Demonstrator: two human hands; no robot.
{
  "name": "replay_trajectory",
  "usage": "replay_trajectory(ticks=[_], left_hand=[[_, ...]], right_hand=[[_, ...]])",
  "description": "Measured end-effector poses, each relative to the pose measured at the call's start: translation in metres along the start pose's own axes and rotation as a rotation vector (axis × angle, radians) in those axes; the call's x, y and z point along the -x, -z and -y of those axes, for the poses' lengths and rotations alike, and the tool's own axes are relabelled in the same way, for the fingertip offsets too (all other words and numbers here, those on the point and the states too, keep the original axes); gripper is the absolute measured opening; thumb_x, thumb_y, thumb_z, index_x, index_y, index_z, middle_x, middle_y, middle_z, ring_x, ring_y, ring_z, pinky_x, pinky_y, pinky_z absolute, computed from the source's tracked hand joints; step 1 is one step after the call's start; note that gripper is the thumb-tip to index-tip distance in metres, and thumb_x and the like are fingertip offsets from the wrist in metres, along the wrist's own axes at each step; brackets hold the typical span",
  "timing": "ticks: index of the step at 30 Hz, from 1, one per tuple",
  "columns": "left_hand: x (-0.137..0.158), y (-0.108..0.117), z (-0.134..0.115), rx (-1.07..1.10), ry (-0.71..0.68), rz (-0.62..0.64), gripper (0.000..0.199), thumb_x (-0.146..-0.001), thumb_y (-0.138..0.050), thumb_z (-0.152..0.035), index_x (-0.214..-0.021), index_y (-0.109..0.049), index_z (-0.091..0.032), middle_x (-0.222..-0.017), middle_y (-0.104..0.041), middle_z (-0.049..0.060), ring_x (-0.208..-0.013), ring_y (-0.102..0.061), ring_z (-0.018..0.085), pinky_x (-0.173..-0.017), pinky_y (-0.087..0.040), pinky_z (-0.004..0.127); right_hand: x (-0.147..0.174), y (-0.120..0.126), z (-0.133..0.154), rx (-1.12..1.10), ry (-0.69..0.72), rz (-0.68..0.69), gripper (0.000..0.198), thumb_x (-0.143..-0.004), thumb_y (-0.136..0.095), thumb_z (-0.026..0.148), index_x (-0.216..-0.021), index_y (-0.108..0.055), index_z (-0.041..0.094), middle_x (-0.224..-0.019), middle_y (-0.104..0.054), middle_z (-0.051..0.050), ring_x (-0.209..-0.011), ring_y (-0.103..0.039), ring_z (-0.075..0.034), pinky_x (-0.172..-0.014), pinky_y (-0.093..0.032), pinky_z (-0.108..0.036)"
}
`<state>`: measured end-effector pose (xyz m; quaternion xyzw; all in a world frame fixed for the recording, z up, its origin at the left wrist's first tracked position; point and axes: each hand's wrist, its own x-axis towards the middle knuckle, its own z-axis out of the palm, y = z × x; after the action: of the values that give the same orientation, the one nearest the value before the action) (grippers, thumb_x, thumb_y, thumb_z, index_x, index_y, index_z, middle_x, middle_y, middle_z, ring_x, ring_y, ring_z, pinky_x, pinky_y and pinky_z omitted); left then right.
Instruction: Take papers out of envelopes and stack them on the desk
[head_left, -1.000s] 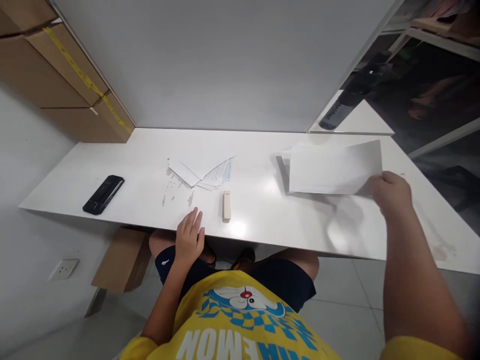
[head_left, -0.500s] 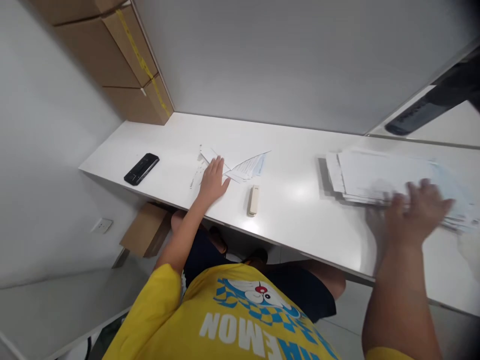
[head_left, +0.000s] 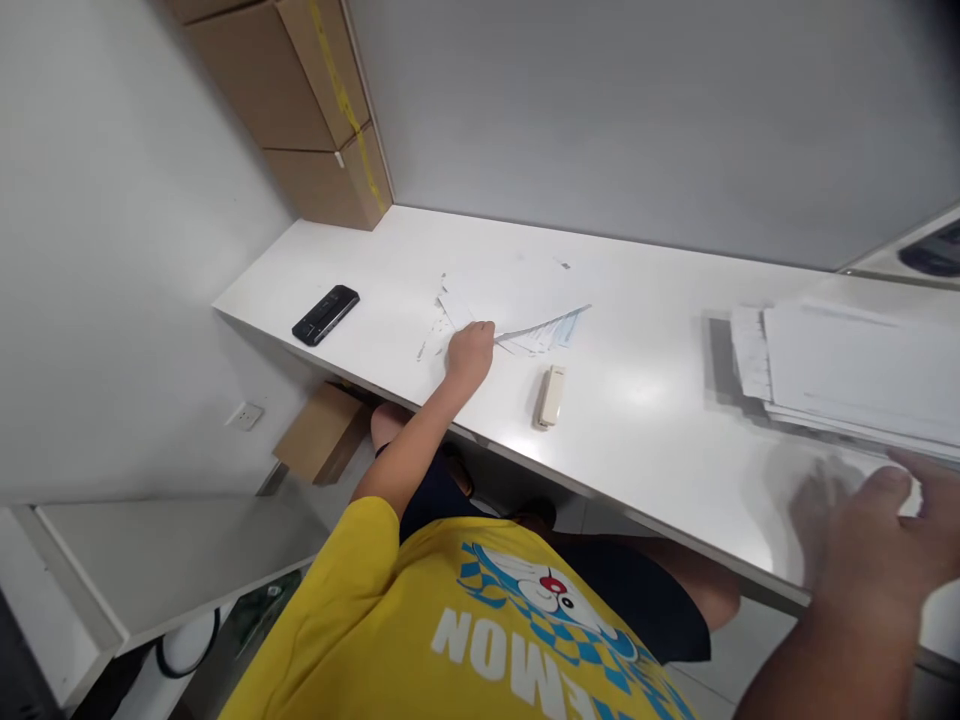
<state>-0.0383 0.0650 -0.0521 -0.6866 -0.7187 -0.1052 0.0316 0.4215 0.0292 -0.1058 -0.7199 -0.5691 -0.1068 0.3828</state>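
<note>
My left hand is closed, its fingers curled at the front edge of some loose white paper sheets on the counter. The sheets lie fanned, with printed and bluish corners showing. Just right of them, a small cream stapler lies apart from both hands. A thick stack of paper sits farther right. My right hand is at the front edge of this stack, thumb and forefinger apart. Its other fingers are partly hidden and cut off by the picture's edge.
A black phone-like device lies on the left of the white counter. Stacked cardboard boxes stand in the back left corner against a grey panel. Another cardboard box is under the counter.
My left hand has gone from flat and spread on the sheets to curled closed. The right hand has come off the top of the stack towards its front edge. The view has shifted left.
</note>
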Motion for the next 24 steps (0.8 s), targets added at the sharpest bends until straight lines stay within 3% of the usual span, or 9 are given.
replay_trajectory(ticks=[5, 8, 10, 14, 17, 20, 22, 24], left_hand=[[0.026, 0.026, -0.003, 0.126, 0.062, -0.12, 0.022, -0.099, -0.043, -0.016, -0.103, -0.065, -0.013, -0.104, -0.072, 0.014, -0.098, -0.067, 0.024, -0.082, -0.048, 0.034], [0.052, 0.065, -0.003, 0.244, -0.07, -0.282, 0.025, -0.1, -0.041, -0.019, -0.109, -0.064, -0.016, -0.111, -0.073, 0.011, -0.106, -0.067, 0.022, -0.09, -0.047, 0.036], [0.073, 0.096, -0.004, 0.303, -0.172, -0.325, 0.027, -0.1, -0.04, -0.017, -0.112, -0.064, -0.02, -0.114, -0.073, 0.007, -0.104, -0.068, 0.019, -0.089, -0.047, 0.034], [0.111, 0.139, -0.007, 0.417, -0.104, -0.387, 0.02, -0.096, -0.051, -0.018, -0.102, -0.068, -0.024, -0.103, -0.075, 0.001, -0.094, -0.069, 0.018, -0.085, -0.049, 0.033], [0.127, 0.145, -0.003, 0.57, 0.003, -0.336, 0.01, -0.093, -0.06, -0.025, -0.096, -0.069, -0.025, -0.094, -0.074, 0.0, -0.092, -0.067, 0.018, -0.077, -0.051, 0.029], [0.133, 0.137, 0.005, 0.664, 0.004, -0.256, 0.009, -0.091, -0.062, -0.031, -0.09, -0.069, -0.024, -0.089, -0.071, 0.001, -0.086, -0.066, 0.016, -0.071, -0.051, 0.026], [0.13, 0.129, 0.01, 0.633, -0.039, -0.287, 0.009, -0.09, -0.064, -0.031, -0.088, -0.068, -0.023, -0.084, -0.069, 0.001, -0.082, -0.064, 0.016, -0.073, -0.05, 0.027], [0.126, 0.119, 0.013, 0.557, -0.047, -0.386, 0.008, -0.09, -0.065, -0.03, -0.087, -0.067, -0.022, -0.081, -0.066, 0.001, -0.08, -0.062, 0.016, -0.074, -0.049, 0.027]], right_hand=[[-0.001, 0.005, 0.022, 0.018, -0.058, 0.002, 0.041, -0.075, -0.044, 0.03, -0.092, -0.076, 0.012, -0.083, -0.071, -0.024, -0.089, -0.068, -0.037, -0.079, -0.046, -0.048], [0.01, 0.016, 0.042, -0.009, 0.036, -0.021, 0.033, -0.072, -0.044, 0.027, -0.083, -0.072, 0.014, -0.078, -0.07, -0.021, -0.081, -0.068, -0.035, -0.077, -0.047, -0.047], [0.018, 0.024, 0.059, -0.03, 0.127, 0.019, 0.028, -0.073, -0.047, 0.03, -0.08, -0.069, 0.016, -0.074, -0.069, -0.019, -0.079, -0.068, -0.035, -0.075, -0.047, -0.046], [0.033, 0.043, 0.106, -0.185, 0.256, 0.137, 0.033, -0.084, -0.048, 0.04, -0.089, -0.068, 0.015, -0.084, -0.069, -0.018, -0.088, -0.068, -0.034, -0.082, -0.048, -0.047], [0.043, 0.055, 0.152, -0.373, 0.271, 0.316, 0.047, -0.091, -0.045, 0.051, -0.115, -0.064, 0.015, -0.11, -0.066, -0.019, -0.11, -0.061, -0.033, -0.098, -0.042, -0.05], [0.047, 0.055, 0.193, -0.6, 0.18, 0.542, 0.074, -0.085, -0.054, 0.065, -0.143, -0.043, 0.02, -0.139, -0.052, -0.016, -0.132, -0.046, -0.033, -0.106, -0.038, -0.05], [0.048, 0.048, 0.212, -0.76, 0.075, 0.662, 0.081, -0.076, -0.062, 0.07, -0.14, -0.046, 0.022, -0.138, -0.054, -0.015, -0.131, -0.048, -0.033, -0.102, -0.042, -0.049], [0.048, 0.038, 0.222, -0.849, -0.075, 0.746, 0.068, -0.072, -0.067, 0.069, -0.119, -0.063, 0.021, -0.12, -0.065, -0.013, -0.117, -0.058, -0.032, -0.094, -0.048, -0.047]])
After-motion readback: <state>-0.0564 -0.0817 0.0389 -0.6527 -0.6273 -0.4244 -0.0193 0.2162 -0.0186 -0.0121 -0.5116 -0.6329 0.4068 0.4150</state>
